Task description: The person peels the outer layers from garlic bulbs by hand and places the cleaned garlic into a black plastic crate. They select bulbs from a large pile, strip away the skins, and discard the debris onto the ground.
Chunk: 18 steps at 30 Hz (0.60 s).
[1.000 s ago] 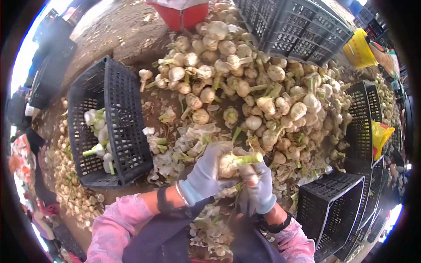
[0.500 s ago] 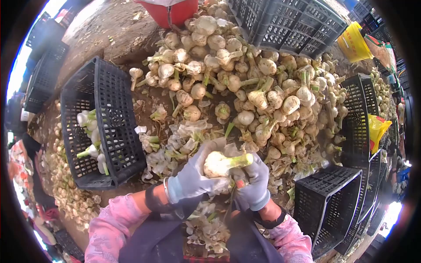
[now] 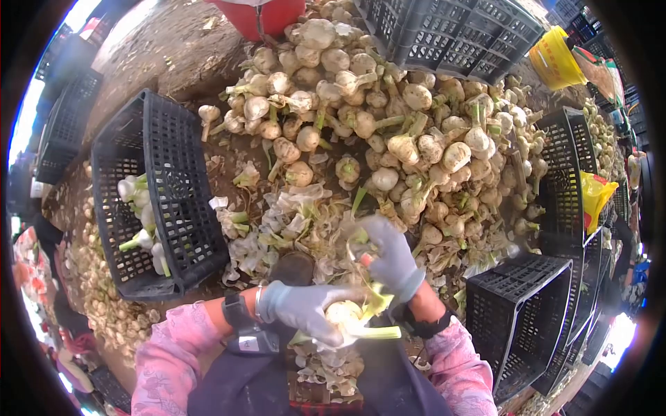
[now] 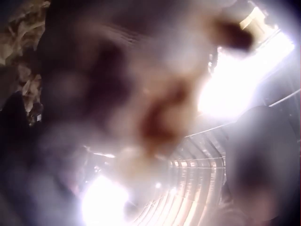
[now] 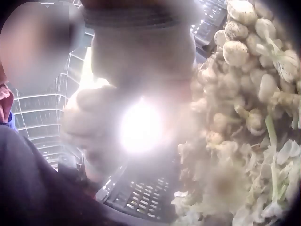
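Observation:
My gloved left hand (image 3: 305, 308) grips a pale garlic bulb (image 3: 341, 315) low over the lap, its cut green stem (image 3: 378, 333) pointing right. A loose green-yellow leaf (image 3: 377, 301) hangs off beside the stem. Above the bulb, my gloved right hand (image 3: 394, 258) is blurred, its curled fingers pinching a strip of garlic skin (image 3: 359, 241). A small orange-red spot shows at its thumb side. Both wrist views are hazy and glare-filled; in the right wrist view the right hand (image 5: 136, 108) shows as a pale blurred shape.
A big heap of unpeeled garlic (image 3: 444, 149) spreads ahead and right, with shed skins (image 3: 298, 225) in front of it. On the left a tilted black crate (image 3: 184, 197) holds several trimmed bulbs (image 3: 142, 215). Another black crate (image 3: 520, 319) stands at the right, and a red bucket (image 3: 260, 19) behind.
The left hand has brought the bulb down toward the lap. The right hand has moved off the stem and upward, drawing skin away. The view has shifted slightly.

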Each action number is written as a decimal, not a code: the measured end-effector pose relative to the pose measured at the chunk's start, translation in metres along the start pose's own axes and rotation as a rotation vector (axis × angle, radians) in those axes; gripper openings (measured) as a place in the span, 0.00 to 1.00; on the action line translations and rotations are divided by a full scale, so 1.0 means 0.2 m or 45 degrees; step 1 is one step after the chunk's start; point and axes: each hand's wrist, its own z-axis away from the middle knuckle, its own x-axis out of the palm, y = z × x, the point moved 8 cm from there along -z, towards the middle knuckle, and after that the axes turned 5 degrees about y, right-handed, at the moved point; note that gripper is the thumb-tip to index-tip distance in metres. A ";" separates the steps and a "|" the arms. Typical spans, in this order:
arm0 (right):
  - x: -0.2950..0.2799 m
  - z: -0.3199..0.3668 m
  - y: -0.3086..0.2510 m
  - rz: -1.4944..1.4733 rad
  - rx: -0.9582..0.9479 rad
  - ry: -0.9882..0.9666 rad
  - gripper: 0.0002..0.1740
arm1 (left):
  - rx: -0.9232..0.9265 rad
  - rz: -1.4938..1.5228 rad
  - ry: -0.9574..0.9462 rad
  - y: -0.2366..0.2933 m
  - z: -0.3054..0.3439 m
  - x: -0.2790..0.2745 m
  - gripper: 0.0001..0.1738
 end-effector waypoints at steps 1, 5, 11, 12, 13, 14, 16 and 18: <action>-0.05 0.01 0.00 0.519 -0.083 0.195 0.33 | 0.035 0.004 0.013 0.02 -0.01 0.01 0.40; -0.30 0.10 -0.06 0.257 0.048 0.383 0.33 | 0.453 0.120 0.358 0.10 0.01 -0.22 0.42; -0.11 0.18 -0.22 -0.684 0.050 0.016 0.19 | 0.433 0.240 0.535 0.06 0.01 -0.26 0.33; -0.10 0.18 -0.20 -0.835 0.102 0.052 0.18 | 0.432 0.184 0.588 0.06 0.01 -0.28 0.28; -0.09 0.18 -0.20 -0.837 0.061 0.021 0.17 | 0.430 0.127 0.640 0.07 0.01 -0.30 0.24; -0.08 0.17 -0.19 -0.838 0.020 -0.011 0.17 | 0.428 0.070 0.691 0.09 0.01 -0.30 0.20; -0.07 0.18 -0.14 -0.903 0.198 -0.018 0.16 | 0.595 -0.089 0.777 0.13 0.03 -0.30 0.12; -0.04 0.24 -0.07 -1.024 0.644 0.034 0.16 | 0.836 -0.219 0.853 0.21 0.06 -0.26 0.11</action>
